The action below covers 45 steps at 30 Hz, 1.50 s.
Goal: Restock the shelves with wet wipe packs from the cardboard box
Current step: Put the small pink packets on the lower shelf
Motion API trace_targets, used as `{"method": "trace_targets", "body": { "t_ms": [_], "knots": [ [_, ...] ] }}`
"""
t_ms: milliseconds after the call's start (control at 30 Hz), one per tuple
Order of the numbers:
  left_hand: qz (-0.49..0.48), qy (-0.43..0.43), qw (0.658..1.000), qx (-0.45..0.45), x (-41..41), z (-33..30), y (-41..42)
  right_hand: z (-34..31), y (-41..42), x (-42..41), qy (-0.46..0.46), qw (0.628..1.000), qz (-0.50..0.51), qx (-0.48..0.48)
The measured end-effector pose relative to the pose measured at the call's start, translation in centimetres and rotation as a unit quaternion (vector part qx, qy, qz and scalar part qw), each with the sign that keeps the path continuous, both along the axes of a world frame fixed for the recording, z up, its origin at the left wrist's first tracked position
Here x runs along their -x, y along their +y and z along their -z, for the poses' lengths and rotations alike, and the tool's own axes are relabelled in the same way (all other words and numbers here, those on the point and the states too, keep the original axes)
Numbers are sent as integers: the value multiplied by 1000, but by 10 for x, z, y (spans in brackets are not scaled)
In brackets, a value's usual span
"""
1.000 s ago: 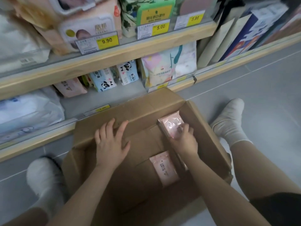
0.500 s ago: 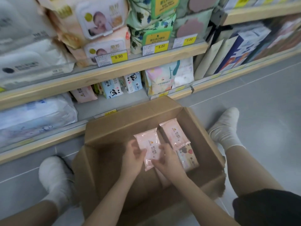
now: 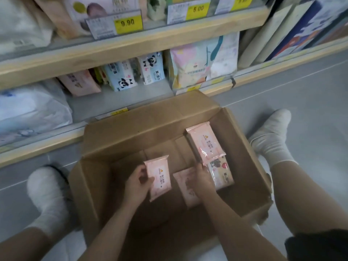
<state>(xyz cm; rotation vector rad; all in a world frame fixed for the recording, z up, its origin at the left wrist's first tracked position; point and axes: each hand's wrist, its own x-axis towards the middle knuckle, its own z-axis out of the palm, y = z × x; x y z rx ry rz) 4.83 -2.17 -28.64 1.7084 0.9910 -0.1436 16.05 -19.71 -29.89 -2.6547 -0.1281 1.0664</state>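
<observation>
Both hands inside the cardboard box (image 3: 131, 132)

Left hand (image 3: 136, 187) grips one pink wipe pack (image 3: 159, 178); right hand (image 3: 200, 182) lies on another pack (image 3: 185, 189) below, grip unclear.

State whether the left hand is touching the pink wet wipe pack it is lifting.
Touching: the head view shows the left hand gripping the pink pack along its edge.

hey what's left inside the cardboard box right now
Inside the cardboard box: a pink pack leaning on the right wall, a patterned pack below it, another pink pack under the right hand. The left hand holds one. Anything beneath them is hidden.
</observation>
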Motion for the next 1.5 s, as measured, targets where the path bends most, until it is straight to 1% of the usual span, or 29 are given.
{"method": "trace_targets", "body": {
  "t_ms": [67, 133, 233, 333, 433, 500, 567, 733, 833, 933, 1000, 1167, 1333, 1433, 1500],
  "knots": [
    [-8, -8, 1000, 8, -3, 5, 1, 7, 4, 1, -6, 1000, -7, 18],
    [-15, -12, 1000, 12, -4, 6, 3, 10, 6, 2, 4, 1000, 16, 1],
    [-9, -23, 1000, 7, -2, 0, 6, 2, 5, 1, 13, 1000, 3, -18],
    [1, -44, 999, 4, 0, -16, 11, -14, 3, -2, -5, 1000, -12, -28],
    [11, -74, 997, -3, 4, -42, 18, -39, 3, -3, -10, 999, 0, -47],
    [8, -102, 995, -8, 10, -63, 27, -64, 9, -8, -43, 996, 8, -84],
    [-3, -120, 993, -13, 17, -84, 39, -93, 19, -14, -71, 985, 26, -153],
    [-62, -173, 982, -43, 36, -137, 75, -168, 55, -33, -182, 950, -6, -255],
    [-104, -195, 974, -60, 48, -161, 102, -201, 88, -35, -197, 925, -32, -323],
    [-142, -211, 965, -70, 64, -167, 126, -214, 129, -30, -194, 902, -78, -377],
    [-177, -215, 958, -67, 73, -164, 139, -214, 157, -28, -205, 890, -107, -393],
    [-227, -219, 946, -74, 80, -152, 170, -198, 227, -29, -224, 862, -131, -436],
    [-238, -219, 943, -76, 74, -127, 196, -152, 288, -33, -201, 868, -131, -434],
    [-230, -230, 943, -75, 67, -112, 206, -110, 306, -40, -175, 885, -123, -413],
    [-229, -241, 941, -63, 63, -103, 208, -92, 312, -45, -150, 894, -98, -412]
  ]
}}
